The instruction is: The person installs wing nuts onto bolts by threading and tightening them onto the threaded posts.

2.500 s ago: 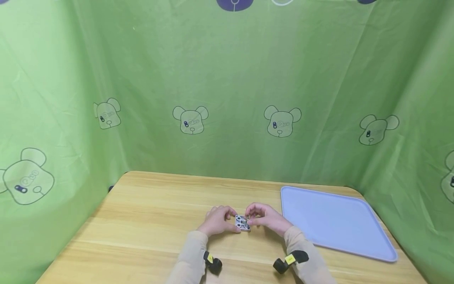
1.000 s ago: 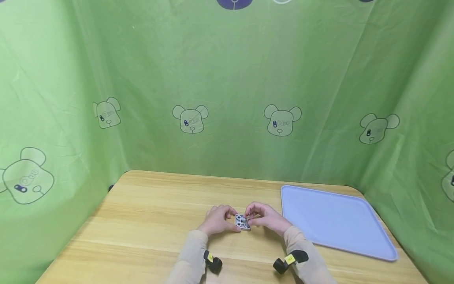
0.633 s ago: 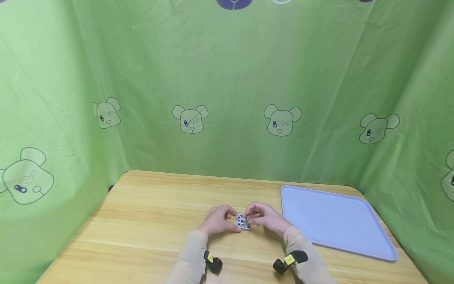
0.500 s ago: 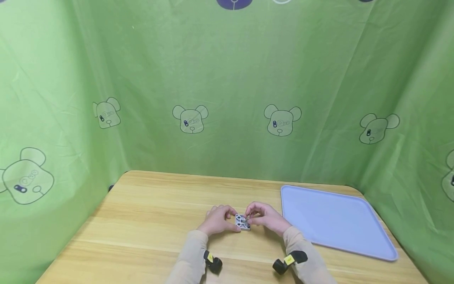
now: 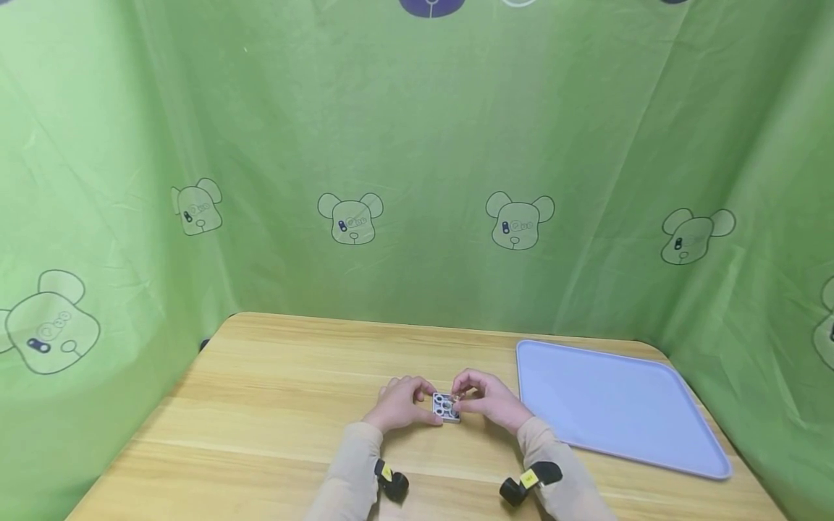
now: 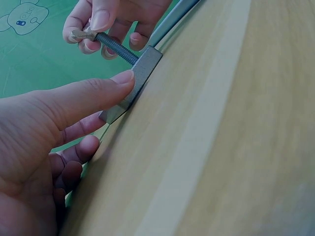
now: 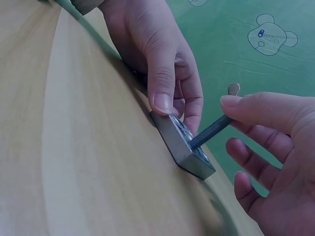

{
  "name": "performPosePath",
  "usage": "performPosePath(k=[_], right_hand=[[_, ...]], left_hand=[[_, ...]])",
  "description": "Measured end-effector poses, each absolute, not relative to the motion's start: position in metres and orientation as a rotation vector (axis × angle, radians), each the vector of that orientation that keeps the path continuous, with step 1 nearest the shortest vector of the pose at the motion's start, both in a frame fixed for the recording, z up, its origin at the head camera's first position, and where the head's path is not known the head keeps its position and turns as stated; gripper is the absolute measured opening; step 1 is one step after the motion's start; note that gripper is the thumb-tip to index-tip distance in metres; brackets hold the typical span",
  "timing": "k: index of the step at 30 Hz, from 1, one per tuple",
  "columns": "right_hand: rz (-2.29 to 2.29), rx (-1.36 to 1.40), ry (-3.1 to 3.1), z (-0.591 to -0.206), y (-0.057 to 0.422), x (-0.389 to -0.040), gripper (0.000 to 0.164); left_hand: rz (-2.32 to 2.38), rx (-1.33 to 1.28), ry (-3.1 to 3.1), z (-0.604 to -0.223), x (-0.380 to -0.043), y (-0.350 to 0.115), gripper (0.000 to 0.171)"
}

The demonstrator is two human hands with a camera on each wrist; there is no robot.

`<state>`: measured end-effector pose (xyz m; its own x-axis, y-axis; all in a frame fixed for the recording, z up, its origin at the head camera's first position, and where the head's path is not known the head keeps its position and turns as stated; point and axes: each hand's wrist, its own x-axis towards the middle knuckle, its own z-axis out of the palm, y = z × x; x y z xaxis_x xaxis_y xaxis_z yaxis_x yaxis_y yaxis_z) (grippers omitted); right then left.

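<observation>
A small square metal block (image 5: 446, 417) with several round holes in its top lies flat on the wooden table. My left hand (image 5: 399, 407) grips it from the left, thumb on the near edge and fingers on the far one. Out of a hole on the block's right side rises a grey threaded wing screw (image 6: 115, 47), its flat head brass-coloured. Thumb and forefinger of my right hand (image 5: 493, 401) pinch the screw at its head, while the other fingers stay loosely bent. In the right wrist view a long stretch of thread (image 7: 211, 132) shows above the block.
To the right, a pale blue tray (image 5: 622, 405) lies on the wooden table (image 5: 274, 412). A green curtain (image 5: 430, 289) with bear heads hangs behind the table and at both sides. Each sleeve carries a black strapped-on camera near the front.
The right fingertips have shifted slightly at the screw's head, which now shows turned to a different angle. Left hand, block and tray stay in place.
</observation>
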<state>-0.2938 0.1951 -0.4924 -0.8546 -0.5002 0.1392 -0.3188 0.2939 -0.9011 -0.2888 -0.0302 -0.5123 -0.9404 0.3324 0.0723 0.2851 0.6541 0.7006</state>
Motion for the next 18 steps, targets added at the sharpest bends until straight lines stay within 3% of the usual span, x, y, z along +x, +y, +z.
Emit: performPosePath(k=[18], right_hand=[[-1.632, -0.864, 2.383, -0.4955, 0.192, -0.2937, 0.028]], left_hand=[[1.169, 0.523, 2.798, -0.5096, -0.2872, -0.0303, 0.052]])
